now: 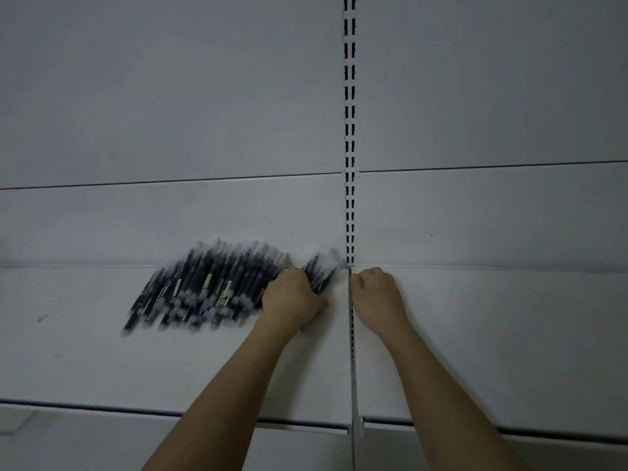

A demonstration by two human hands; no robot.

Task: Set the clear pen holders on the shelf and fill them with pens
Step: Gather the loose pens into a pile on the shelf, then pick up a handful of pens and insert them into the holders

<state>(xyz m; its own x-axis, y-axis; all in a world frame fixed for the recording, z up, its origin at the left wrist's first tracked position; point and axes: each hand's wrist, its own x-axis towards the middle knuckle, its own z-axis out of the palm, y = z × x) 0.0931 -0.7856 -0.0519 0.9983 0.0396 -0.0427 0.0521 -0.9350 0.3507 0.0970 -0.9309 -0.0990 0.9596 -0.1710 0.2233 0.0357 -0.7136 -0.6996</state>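
While both my forearms reach over the smooth white metal shelf (pixel 475 334), my left hand (pixel 294 297) curls into the slim black pens (pixel 204 287), probably gathering them; whether it pinches any I cannot tell. My right hand (pixel 377 294) rests clenched, apparently empty. No clear holders visible.

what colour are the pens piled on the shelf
Mostly black barrels with clear or whitish ends, a few with pale labels; the pens are blurred in the head view.

One head-worn view looks forward and slightly down, close over the shelf (pixel 102 362), facing the back panel (pixel 170 96) squarely.
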